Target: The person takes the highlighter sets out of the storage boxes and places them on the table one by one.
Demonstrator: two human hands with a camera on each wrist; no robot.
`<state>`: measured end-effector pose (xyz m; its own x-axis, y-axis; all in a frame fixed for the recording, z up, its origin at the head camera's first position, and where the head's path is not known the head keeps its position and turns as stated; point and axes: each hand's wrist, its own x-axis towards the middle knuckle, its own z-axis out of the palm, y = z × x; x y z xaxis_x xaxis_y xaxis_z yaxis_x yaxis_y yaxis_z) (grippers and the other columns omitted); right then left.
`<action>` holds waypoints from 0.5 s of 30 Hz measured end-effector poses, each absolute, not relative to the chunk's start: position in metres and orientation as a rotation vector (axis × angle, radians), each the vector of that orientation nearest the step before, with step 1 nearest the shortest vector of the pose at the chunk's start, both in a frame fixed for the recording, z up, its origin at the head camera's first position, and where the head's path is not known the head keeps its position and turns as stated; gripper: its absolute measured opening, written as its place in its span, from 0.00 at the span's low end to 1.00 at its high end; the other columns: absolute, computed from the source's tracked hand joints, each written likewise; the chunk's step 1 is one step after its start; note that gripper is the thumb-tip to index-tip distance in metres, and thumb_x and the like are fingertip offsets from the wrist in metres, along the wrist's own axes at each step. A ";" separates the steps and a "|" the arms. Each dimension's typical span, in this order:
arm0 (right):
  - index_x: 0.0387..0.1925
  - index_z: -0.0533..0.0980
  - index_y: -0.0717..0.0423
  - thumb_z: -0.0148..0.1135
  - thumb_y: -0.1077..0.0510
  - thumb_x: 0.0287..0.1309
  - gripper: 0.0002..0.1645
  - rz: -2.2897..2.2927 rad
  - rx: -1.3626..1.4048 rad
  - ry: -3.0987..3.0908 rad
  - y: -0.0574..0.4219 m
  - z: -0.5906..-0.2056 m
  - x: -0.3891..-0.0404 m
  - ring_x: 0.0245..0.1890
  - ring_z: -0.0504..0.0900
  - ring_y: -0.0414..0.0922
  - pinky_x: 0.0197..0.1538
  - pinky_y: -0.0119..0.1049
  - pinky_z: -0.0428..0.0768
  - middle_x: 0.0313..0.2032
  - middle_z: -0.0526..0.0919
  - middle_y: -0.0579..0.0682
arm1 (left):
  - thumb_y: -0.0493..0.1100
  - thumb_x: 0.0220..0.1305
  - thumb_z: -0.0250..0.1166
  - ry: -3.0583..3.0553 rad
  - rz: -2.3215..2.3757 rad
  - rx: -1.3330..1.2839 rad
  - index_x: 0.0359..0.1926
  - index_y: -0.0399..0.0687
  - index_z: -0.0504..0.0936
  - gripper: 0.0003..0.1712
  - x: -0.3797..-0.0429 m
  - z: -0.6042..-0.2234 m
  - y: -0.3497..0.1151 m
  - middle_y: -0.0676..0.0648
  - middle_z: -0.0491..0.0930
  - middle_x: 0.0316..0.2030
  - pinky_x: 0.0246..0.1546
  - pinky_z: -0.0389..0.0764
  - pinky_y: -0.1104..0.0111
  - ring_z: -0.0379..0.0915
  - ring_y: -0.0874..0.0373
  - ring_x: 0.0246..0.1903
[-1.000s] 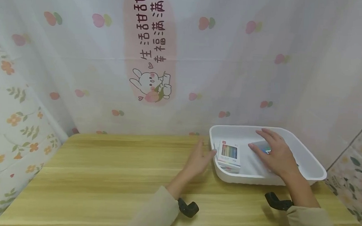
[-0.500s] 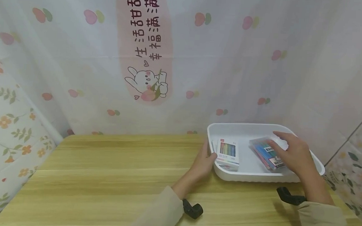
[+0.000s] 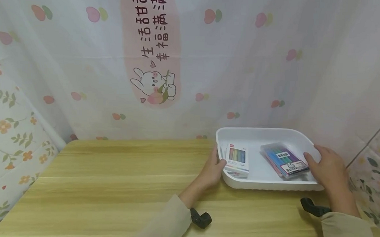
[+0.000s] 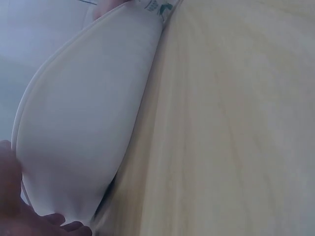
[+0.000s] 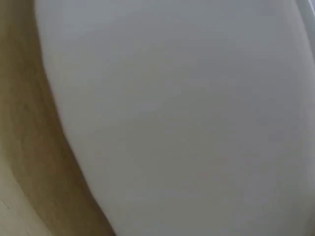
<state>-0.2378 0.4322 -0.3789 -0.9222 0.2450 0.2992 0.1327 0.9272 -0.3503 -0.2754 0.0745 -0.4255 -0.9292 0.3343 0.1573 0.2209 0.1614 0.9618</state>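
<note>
The right hand point(image 3: 330, 169) hides part of the tray point(image 3: 270, 185); print point(image 3: 232, 162) on the box point(image 3: 237, 167) beside the left hand point(image 3: 211, 170) blurs.

A left hand point(image 3: 213, 170) and a right hand point(image 3: 331, 171) grip opposite ends of a white tray point(image 3: 257, 168) on a wood-grain table point(image 3: 109, 186), with a white box point(image 3: 237, 159) and a clear pack of coloured items point(image 3: 283, 160) lying apart inside, before a fruit-print curtain point(image 3: 241, 64) bearing a rabbit drawing point(image 3: 155, 83).
</note>
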 end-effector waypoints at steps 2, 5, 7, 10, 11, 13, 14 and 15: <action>0.72 0.58 0.72 0.45 0.37 0.73 0.46 0.466 -0.332 -2.774 0.435 -0.378 -0.238 0.61 0.62 0.79 0.59 0.75 0.64 0.64 0.63 0.82 | 0.39 0.73 0.47 2.327 1.893 0.562 0.82 0.53 0.34 0.44 -0.276 -0.424 0.072 0.46 0.40 0.82 0.81 0.44 0.54 0.37 0.52 0.81; 0.73 0.51 0.75 0.42 0.34 0.73 0.51 0.506 -0.379 -2.846 0.440 -0.376 -0.240 0.62 0.60 0.81 0.60 0.76 0.63 0.65 0.60 0.84 | 0.39 0.72 0.46 2.336 1.880 0.578 0.82 0.51 0.34 0.44 -0.278 -0.424 0.068 0.44 0.39 0.82 0.81 0.43 0.56 0.36 0.52 0.81; 0.73 0.48 0.77 0.39 0.33 0.73 0.53 0.555 -0.394 -2.893 0.443 -0.374 -0.241 0.63 0.57 0.82 0.61 0.77 0.61 0.66 0.56 0.85 | 0.40 0.72 0.46 2.345 1.870 0.584 0.82 0.50 0.33 0.44 -0.280 -0.425 0.067 0.43 0.38 0.82 0.81 0.43 0.55 0.35 0.51 0.81; 0.73 0.45 0.77 0.37 0.32 0.74 0.54 0.638 -0.432 -2.939 0.447 -0.373 -0.240 0.65 0.54 0.83 0.63 0.77 0.59 0.68 0.52 0.84 | 0.40 0.72 0.45 2.330 1.875 0.606 0.82 0.49 0.33 0.44 -0.281 -0.426 0.066 0.43 0.36 0.82 0.81 0.42 0.55 0.34 0.51 0.81; 0.73 0.45 0.77 0.38 0.32 0.74 0.54 0.665 -0.447 -2.943 0.448 -0.374 -0.239 0.66 0.54 0.82 0.63 0.76 0.58 0.68 0.51 0.84 | 0.39 0.72 0.45 2.322 1.881 0.617 0.81 0.49 0.33 0.44 -0.281 -0.427 0.065 0.42 0.36 0.82 0.81 0.42 0.55 0.34 0.50 0.81; 0.73 0.46 0.77 0.38 0.35 0.75 0.51 0.703 -0.469 -2.941 0.450 -0.375 -0.237 0.66 0.54 0.82 0.63 0.76 0.58 0.68 0.52 0.84 | 0.38 0.72 0.44 2.303 1.891 0.629 0.81 0.49 0.33 0.44 -0.282 -0.427 0.064 0.43 0.36 0.82 0.81 0.42 0.55 0.34 0.51 0.81; 0.73 0.47 0.76 0.39 0.36 0.75 0.50 0.715 -0.478 -2.937 0.451 -0.376 -0.236 0.66 0.54 0.82 0.62 0.76 0.59 0.68 0.52 0.84 | 0.37 0.72 0.44 2.294 1.896 0.637 0.81 0.49 0.33 0.44 -0.281 -0.428 0.063 0.43 0.36 0.82 0.81 0.42 0.55 0.34 0.51 0.81; 0.74 0.48 0.76 0.39 0.37 0.76 0.48 0.730 -0.485 -2.932 0.451 -0.377 -0.236 0.65 0.55 0.82 0.62 0.77 0.59 0.68 0.53 0.84 | 0.37 0.72 0.44 2.288 1.901 0.644 0.81 0.48 0.32 0.44 -0.281 -0.428 0.062 0.43 0.36 0.82 0.81 0.43 0.55 0.34 0.50 0.81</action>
<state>-0.2358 0.4514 -0.3774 -0.9464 0.3228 0.0027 0.2839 0.8361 -0.4695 -0.2812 0.0624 -0.4278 -0.9058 0.3786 0.1901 0.2562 0.1322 0.9575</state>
